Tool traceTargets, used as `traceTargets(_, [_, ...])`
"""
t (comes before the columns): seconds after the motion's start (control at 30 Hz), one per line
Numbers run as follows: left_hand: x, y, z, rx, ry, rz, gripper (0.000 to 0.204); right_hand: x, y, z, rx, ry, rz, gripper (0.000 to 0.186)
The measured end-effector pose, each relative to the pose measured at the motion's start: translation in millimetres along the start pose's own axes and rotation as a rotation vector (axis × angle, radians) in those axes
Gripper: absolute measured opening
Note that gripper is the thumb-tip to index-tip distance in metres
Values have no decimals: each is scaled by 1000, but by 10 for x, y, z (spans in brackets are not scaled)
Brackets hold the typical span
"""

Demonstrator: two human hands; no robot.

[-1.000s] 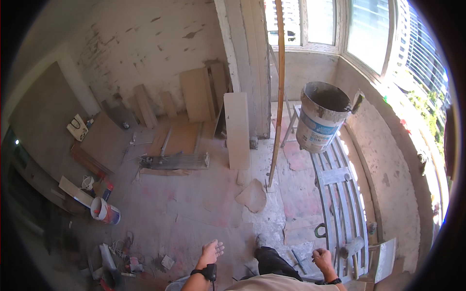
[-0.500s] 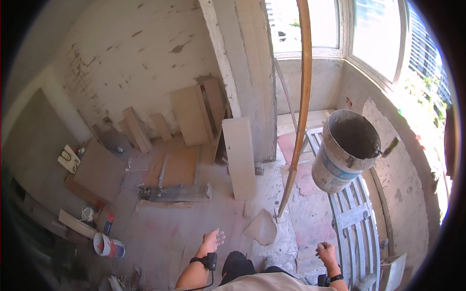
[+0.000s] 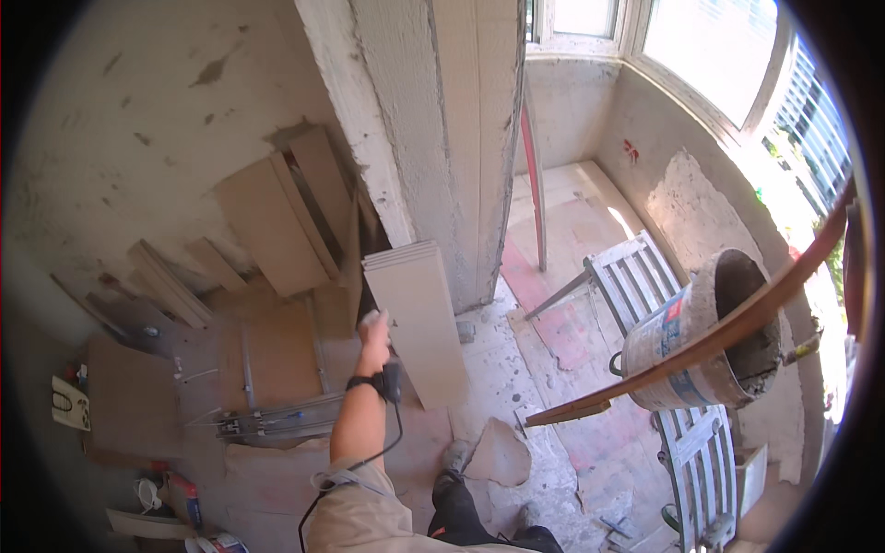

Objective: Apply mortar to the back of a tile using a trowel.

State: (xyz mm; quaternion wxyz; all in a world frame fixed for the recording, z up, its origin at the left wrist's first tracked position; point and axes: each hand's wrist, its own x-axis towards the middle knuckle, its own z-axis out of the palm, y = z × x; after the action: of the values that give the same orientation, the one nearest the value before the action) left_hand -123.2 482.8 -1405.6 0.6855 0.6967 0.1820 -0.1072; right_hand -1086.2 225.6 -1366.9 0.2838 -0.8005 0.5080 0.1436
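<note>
My left hand (image 3: 374, 335) reaches forward to the upper left edge of a stack of long beige boards or tiles (image 3: 417, 341) that leans by the column; its fingers look loosely extended, and I cannot tell whether they touch it. My right hand is not in view. At the right, a mud-caked white bucket (image 3: 662, 353) sits over a slatted metal scaffold platform (image 3: 691, 461). A long wooden pole (image 3: 802, 276) slants across the bucket. A torn beige scrap (image 3: 498, 452) lies on the floor by my foot.
A rough concrete column (image 3: 466, 166) stands ahead, beside a bay with windows (image 3: 701, 51). Brown boards (image 3: 272, 221) lean on the left wall. Long metal tools (image 3: 267, 424), a rolled tube (image 3: 189, 498) and a pale plank (image 3: 147, 525) lie on the floor at the left.
My left hand has moved forward and up to the stacked boards. My right hand has left view. The camera has turned, and the wooden pole now appears slanted across the bucket instead of upright.
</note>
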Motion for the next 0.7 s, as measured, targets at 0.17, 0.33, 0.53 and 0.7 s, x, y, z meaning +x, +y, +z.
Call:
traceTargets(0.17, [1270,17,85,29,158,164,52,-404,-492,232,-5,87,24,13])
traceTargets(0.33, [1746,85,-217,55,111,203,41,258,-1916,-148,476,91,546,23])
traceTargets(0.53, [1407,313,98,134,174,-81,48,233,-2785,-312,382,174,534,23])
traceTargets(0.7, [1246,442,8,115,283,-6,49,50,-3142,-238,524,86,647,24])
